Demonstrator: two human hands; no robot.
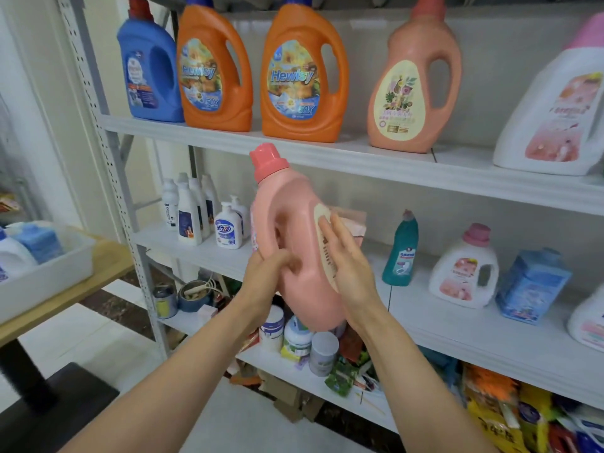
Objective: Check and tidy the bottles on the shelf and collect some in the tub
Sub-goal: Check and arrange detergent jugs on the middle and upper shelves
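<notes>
**Pink bottle being checked in front of the shelf**

The left hand is gripping the pink bottle, fingers curled into its handle, and is holding it in the air, tilted, with the cap pointing up and to the left. The right hand is lying flat against the label side, fingers straight, steadying rather than grasping.

This looks like the checking step, with the bottle being looked over. The next move, I judge, is a choice. The bottle is going either back on the shelf just beyond the hands, or across to the tub. The tub is sitting well off to the left on a wooden table and is already holding some bottles. That swing would call for a firm hold on the handle.

Above the hands, orange bottles are standing upright. To the right, a teal bottle is standing on the middle level. Below the hands, jars and packets are crowding the lower level.
</notes>
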